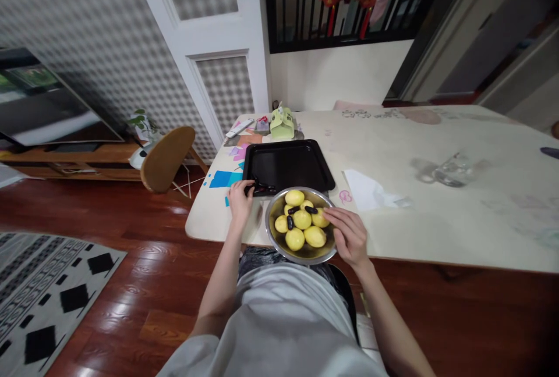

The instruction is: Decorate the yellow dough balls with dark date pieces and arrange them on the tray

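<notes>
At the near edge of the long cream worktop (pixel 437 226) sits a round silver metal bowl (pixel 305 259), holding oval yellow lemons (pixel 302 219) with short black elongated pieces (pixel 290 223) lying among and on them. Directly behind the bowl is a rectangular black tray (pixel 288 162). The left hand (pixel 241 201) is at the tray's near-left corner; the right hand (pixel 351 233) reaches over the bowl's right rim. Behind the tray stands a small pale-green box (pixel 282 124), with a slim white bar-shaped object (pixel 240 128) to its left. Right of the tray lies a white paper sheet (pixel 362 189); farther right, a clear transparent vessel (pixel 452 172).
</notes>
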A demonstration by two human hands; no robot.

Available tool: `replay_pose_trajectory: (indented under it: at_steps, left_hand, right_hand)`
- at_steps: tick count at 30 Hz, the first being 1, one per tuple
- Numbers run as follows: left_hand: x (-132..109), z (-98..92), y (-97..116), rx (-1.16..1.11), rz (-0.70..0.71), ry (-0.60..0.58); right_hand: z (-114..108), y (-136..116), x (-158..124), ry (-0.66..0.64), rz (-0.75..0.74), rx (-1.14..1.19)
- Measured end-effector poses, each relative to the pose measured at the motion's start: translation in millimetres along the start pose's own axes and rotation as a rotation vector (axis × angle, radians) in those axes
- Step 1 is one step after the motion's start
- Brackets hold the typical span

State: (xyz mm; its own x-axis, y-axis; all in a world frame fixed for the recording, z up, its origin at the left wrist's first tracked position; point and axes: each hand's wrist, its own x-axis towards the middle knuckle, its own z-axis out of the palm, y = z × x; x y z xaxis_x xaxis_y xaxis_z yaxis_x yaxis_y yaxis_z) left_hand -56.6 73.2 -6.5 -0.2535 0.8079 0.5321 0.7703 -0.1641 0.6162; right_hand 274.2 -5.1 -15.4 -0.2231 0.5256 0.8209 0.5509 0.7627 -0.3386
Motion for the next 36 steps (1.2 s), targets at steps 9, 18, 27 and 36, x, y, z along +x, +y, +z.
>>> replay_pose_trajectory:
  at_steps: [9, 18, 27, 36]
  left_hand:
    - [-15.0, -19.2, 25.8, -0.225, 0.121, 0.126]
    - [-66.3, -46.8, 101.1, -0.552, 0.426, -0.176]
    - [-75.7, -32.9, 96.6, -0.593, 0.534, -0.472]
    - [-72.6, -38.0, 95.6, -0.608, 0.554, -0.454]
  right_hand:
    - [-0.8, -3.8, 2.4, 0.008, -0.031, -0.037]
    - [-2.2, -1.7, -0.9, -0.014, -0.007, -0.049]
    - [-2.7, -4.3, 3.0, 0.013, -0.055, -0.05]
    - [-2.8, -4.4, 3.1, 0.018, -0.076, -0.05]
